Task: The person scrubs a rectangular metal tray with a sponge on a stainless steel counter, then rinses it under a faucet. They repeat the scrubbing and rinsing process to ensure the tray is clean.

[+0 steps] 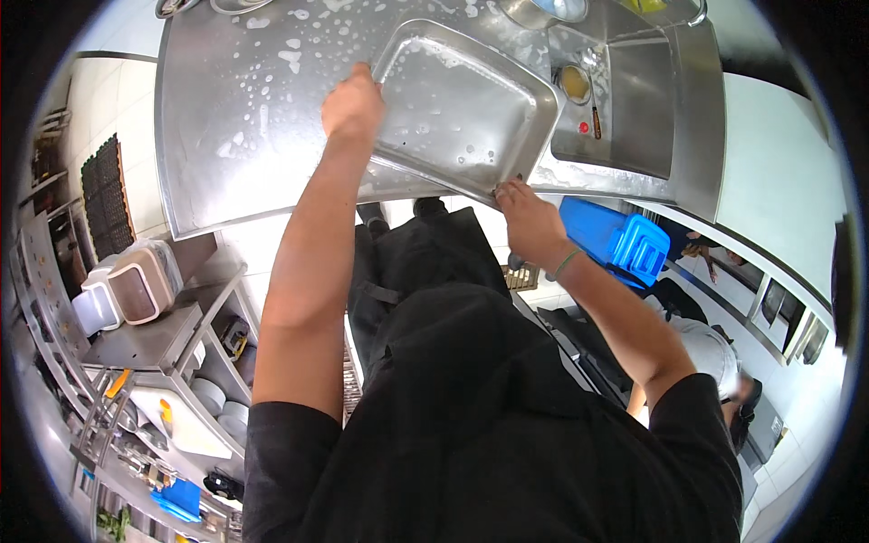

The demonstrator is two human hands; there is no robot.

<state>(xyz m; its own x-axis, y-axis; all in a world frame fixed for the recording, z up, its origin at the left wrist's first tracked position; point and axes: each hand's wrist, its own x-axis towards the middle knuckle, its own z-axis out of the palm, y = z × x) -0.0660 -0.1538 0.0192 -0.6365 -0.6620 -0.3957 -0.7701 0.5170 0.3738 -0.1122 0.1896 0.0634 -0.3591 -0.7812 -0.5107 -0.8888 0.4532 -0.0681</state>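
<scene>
A large rectangular stainless steel pan (448, 112), wet inside with a few drops and suds, lies tilted across the steel sink counter (224, 170). My left hand (354, 102) grips its left rim, the fingertips hidden beyond the edge. On the near right corner, my right hand (533, 217) holds the rim. The pan's near corner juts past the counter's front edge, and its right side reaches to the sink basin (638, 108). Soap suds are spread over the counter to the left of the pan.
In the basin lie a round container with yellowish contents (574, 84) and a dark-handled utensil (597, 123). A metal pot (543, 10) stands behind the pan. Below the counter is a blue bin (611, 237). A person (699, 353) is at the right; a steel shelf unit (149, 339) stands left.
</scene>
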